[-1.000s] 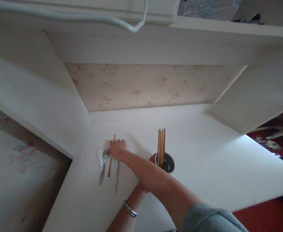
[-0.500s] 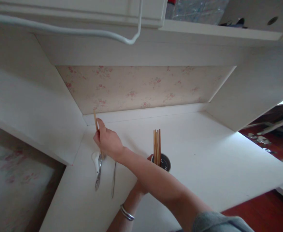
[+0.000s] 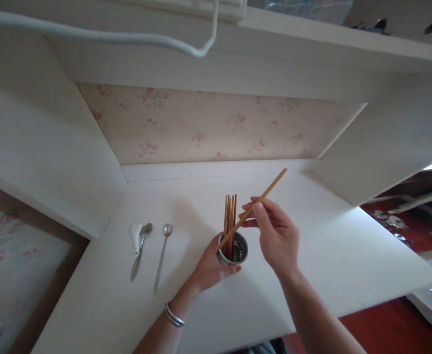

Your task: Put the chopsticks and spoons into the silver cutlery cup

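Note:
My left hand (image 3: 213,268) is closed around a round utensil holder (image 3: 242,250) with small drain holes in its dark bottom. Several wooden chopsticks (image 3: 231,216) stand upright in its left part. Between the thumb and fingers of my right hand (image 3: 277,231) is a single lighter wooden chopstick (image 3: 271,186). It slants from upper right down to the left, its lower end in front of the standing chopsticks, near the holder's left rim. Whether that end touches the rim I cannot tell.
On the left of the white tabletop (image 3: 323,246) lie a white ceramic spoon (image 3: 136,235), a metal spoon (image 3: 139,253) and a long-handled metal spoon (image 3: 161,258). A white rail (image 3: 127,42) and a shelf (image 3: 312,32) hang overhead. Side panels flank the tabletop.
My right hand has swung from the spoons at the left, across my left arm, to the right of the holder, carrying the chopstick. My left hand stays on the holder.

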Demonstrator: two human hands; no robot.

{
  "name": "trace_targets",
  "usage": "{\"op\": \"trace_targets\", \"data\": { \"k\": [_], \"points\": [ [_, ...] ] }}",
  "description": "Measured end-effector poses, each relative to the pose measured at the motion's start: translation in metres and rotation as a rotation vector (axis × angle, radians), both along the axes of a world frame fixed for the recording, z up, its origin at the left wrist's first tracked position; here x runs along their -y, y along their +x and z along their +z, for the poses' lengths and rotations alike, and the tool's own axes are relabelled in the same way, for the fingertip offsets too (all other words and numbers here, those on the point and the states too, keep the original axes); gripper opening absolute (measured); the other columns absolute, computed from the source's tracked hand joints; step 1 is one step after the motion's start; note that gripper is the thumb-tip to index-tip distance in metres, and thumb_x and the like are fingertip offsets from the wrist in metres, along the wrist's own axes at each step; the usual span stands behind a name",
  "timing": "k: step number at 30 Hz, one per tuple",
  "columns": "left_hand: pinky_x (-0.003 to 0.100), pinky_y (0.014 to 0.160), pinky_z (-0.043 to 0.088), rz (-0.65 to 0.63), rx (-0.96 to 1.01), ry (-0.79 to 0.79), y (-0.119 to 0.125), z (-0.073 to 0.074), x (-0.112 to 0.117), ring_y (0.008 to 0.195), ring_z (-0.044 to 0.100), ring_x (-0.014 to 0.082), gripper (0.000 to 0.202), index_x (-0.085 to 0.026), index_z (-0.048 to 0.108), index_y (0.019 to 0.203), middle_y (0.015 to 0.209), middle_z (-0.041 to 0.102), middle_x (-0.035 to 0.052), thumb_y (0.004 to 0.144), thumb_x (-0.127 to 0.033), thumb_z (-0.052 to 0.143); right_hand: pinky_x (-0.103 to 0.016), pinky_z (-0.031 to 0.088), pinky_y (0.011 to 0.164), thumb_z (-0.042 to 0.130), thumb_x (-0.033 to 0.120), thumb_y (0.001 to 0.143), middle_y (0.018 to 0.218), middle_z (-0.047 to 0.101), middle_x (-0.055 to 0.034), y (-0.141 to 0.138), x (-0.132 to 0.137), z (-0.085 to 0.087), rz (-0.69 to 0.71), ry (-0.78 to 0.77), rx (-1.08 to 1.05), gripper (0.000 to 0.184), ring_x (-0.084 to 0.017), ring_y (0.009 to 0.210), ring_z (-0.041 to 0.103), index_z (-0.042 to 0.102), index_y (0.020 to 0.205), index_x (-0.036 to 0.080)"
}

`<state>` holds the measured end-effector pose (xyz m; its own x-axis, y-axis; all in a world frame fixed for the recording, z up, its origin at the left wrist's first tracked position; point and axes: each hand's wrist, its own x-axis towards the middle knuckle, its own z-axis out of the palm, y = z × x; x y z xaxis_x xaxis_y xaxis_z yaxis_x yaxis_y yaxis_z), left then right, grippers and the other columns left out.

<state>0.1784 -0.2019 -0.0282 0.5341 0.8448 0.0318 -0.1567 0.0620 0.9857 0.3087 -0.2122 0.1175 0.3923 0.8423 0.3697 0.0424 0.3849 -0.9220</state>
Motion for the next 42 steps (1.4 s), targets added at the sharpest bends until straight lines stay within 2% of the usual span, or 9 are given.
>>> {"op": "trace_targets", "data": {
  "k": [3,5,9,12,17,32,42],
  "points": [
    [0.040,0.100,0.042,0.029,0.004,0.037,0.000,0.004,0.003,0.112,0.058,0.0256,0.077,-0.020,0.049,0.130,0.123,0.062,0.0091,0.063,-0.026,0.086,-0.028,0.064,0.058,0.065,0.041,0.087,0.082,0.072,-0.0034,0.031,-0.010,-0.018,-0.116,-0.049,0.083,0.024,-0.016,0.069,0.071,0.070,0.097,0.019],
    [0.039,0.099,0.043,0.023,0.009,0.044,0.000,0.006,0.004,0.111,0.058,0.0253,0.073,-0.019,0.051,0.128,0.121,0.063,0.0089,0.064,-0.026,0.085,-0.030,0.064,0.058,0.064,0.044,0.087,0.082,0.071,-0.0043,0.042,-0.014,-0.033,-0.136,-0.103,0.178,0.028,-0.016,0.069,0.070,0.070,0.096,0.018],
    [0.040,0.098,0.044,0.018,0.044,0.045,0.002,0.005,0.003,0.111,0.059,0.0258,0.073,-0.018,0.051,0.128,0.122,0.063,0.0096,0.063,-0.024,0.086,-0.032,0.061,0.066,0.059,0.044,0.090,0.085,0.071,-0.0058,0.042,-0.015,-0.062,-0.067,-0.200,0.416,0.029,-0.018,0.074,0.068,0.072,0.092,0.018],
    [0.042,0.101,0.043,0.030,0.074,0.028,0.004,0.002,0.003,0.115,0.058,0.0271,0.079,-0.019,0.049,0.131,0.126,0.062,0.0099,0.061,-0.022,0.087,-0.031,0.058,0.071,0.056,0.040,0.093,0.088,0.071,-0.0061,0.033,-0.013,-0.074,0.027,-0.219,0.522,0.028,-0.018,0.080,0.067,0.073,0.085,0.019],
    [0.043,0.103,0.042,0.037,0.065,0.030,0.003,0.002,0.003,0.118,0.057,0.0285,0.081,-0.020,0.049,0.131,0.127,0.062,0.0094,0.060,-0.019,0.087,-0.030,0.056,0.070,0.053,0.038,0.094,0.086,0.072,-0.0061,0.023,-0.011,-0.080,0.110,-0.239,0.563,0.030,-0.019,0.078,0.067,0.074,0.081,0.021],
    [0.044,0.105,0.041,0.039,0.085,0.013,0.003,-0.007,0.002,0.122,0.055,0.0299,0.084,-0.020,0.048,0.133,0.131,0.060,0.0111,0.059,-0.017,0.087,-0.035,0.057,0.074,0.054,0.047,0.092,0.091,0.074,-0.0079,0.023,-0.011,-0.100,0.140,-0.324,0.479,0.033,-0.022,0.081,0.069,0.073,0.091,0.020],
    [0.045,0.104,0.043,0.064,0.032,0.005,0.003,-0.006,0.003,0.119,0.057,0.0302,0.085,-0.021,0.049,0.133,0.128,0.062,0.0110,0.057,-0.015,0.087,-0.036,0.057,0.075,0.055,0.046,0.092,0.093,0.073,-0.0085,0.023,-0.011,-0.103,0.150,-0.339,0.435,0.032,-0.023,0.083,0.069,0.073,0.094,0.020]
  ]
}}
